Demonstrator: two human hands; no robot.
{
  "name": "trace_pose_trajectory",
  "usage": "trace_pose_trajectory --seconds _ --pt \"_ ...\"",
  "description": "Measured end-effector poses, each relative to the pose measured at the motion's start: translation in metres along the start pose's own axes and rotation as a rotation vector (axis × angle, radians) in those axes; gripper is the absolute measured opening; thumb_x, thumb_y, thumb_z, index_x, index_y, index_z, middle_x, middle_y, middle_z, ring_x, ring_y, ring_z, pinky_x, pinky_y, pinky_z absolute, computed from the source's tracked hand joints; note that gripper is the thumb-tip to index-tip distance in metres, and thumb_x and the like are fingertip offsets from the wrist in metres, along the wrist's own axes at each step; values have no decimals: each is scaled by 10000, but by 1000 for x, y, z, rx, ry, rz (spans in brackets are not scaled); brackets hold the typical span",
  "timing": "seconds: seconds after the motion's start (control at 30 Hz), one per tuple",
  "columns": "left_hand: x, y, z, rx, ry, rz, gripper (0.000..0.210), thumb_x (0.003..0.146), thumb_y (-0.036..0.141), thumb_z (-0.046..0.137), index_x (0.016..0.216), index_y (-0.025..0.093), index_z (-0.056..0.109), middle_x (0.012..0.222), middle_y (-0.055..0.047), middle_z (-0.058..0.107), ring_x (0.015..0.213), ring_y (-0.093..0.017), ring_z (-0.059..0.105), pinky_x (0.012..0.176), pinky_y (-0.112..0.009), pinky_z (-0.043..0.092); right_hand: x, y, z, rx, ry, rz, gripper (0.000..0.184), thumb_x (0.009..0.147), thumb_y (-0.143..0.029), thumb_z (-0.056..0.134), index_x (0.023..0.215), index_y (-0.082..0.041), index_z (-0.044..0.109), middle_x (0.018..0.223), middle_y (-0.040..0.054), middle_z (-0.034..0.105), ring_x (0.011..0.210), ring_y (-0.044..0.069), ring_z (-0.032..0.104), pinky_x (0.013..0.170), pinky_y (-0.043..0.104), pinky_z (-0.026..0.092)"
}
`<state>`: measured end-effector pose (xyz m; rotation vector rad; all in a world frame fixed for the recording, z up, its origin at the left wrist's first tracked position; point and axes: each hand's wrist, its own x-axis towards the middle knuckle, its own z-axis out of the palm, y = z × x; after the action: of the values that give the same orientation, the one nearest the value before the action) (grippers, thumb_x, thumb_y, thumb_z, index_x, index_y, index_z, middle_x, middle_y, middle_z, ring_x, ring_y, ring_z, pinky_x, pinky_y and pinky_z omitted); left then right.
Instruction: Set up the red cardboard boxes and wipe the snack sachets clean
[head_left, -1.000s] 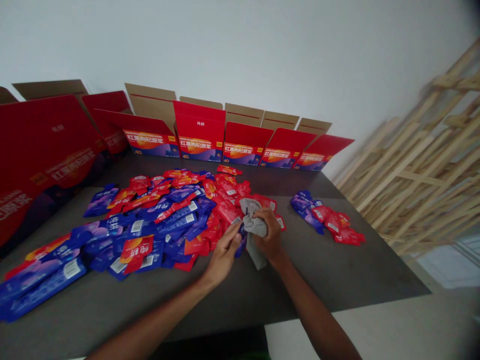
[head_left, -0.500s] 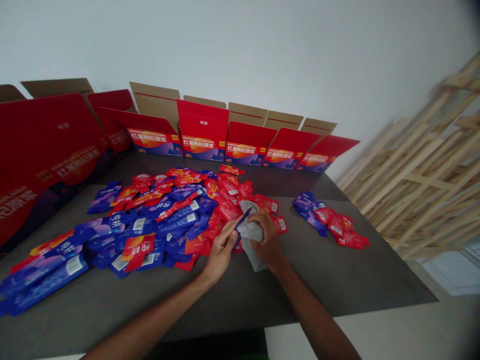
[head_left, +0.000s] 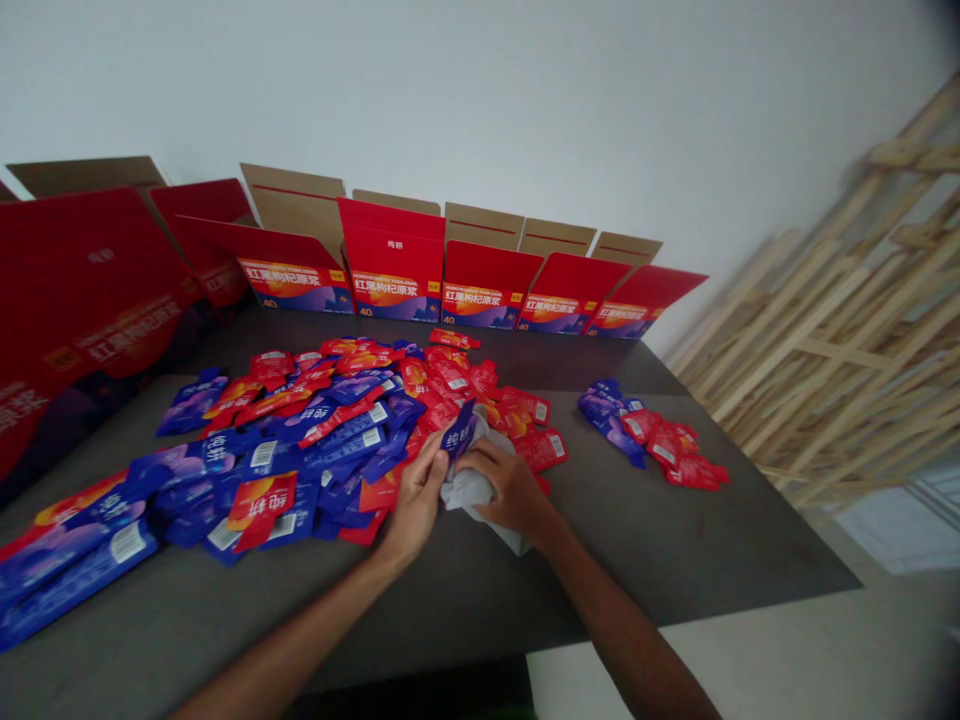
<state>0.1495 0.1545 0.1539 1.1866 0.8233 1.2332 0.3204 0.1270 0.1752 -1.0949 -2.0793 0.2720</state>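
Between thumb and fingers, my left hand grips a blue pouch, its printed face tilted up toward me. My right hand is closed on a pale grey cloth, which is bunched against the pouch and hangs down below the fingers. Just beyond both hands lies a large heap of red pouches and blue pouches, spreading to the left over the dark table. Part of the held pouch is hidden by the cloth and fingers.
A row of open red cartons stands along the wall, with larger red cartons at the left. To the right is a small group of blue pouches and red pouches. Wooden frames lean beyond the table's right edge.
The pouch has turned from edge-on to show its printed face. The right hand and cloth have shifted left and closer to me. The whole view has drifted slightly.
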Motion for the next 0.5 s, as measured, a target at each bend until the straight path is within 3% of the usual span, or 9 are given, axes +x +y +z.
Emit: trace_pose_trajectory --seconds 0.23,0.3,0.37,0.5 --pt "-7 10 8 84 -116 43 574 916 664 648 1289 242 759 1454 -82 681 1453 -304 527 1264 -450 335 5 1 -11 87 467 186 322 792 -188 657 1108 -244 628 1034 55 709 990 243 694 903 381 581" --pt "-7 9 6 61 -101 18 577 921 660 645 1311 247 746 1468 -82 671 1455 -306 524 1267 -453 328 6 3 -14 145 436 233 362 852 -248 674 1212 -237 642 1138 75 739 1047 250 712 941 401 581" --pt "-6 6 3 7 -61 -13 578 924 652 650 1331 250 731 1474 -86 666 1457 -304 523 1274 -456 312 6 6 -17 224 302 265 352 887 -309 694 1231 -238 676 1151 75 765 1018 249 736 911 403 596" --pt "-2 -1 -1 -97 29 -48 607 900 646 692 1354 243 706 1466 -90 672 1491 -291 485 1296 -457 258 3 9 -20 264 105 314 223 854 -368 761 1034 -237 740 920 19 780 773 204 724 704 334 602"
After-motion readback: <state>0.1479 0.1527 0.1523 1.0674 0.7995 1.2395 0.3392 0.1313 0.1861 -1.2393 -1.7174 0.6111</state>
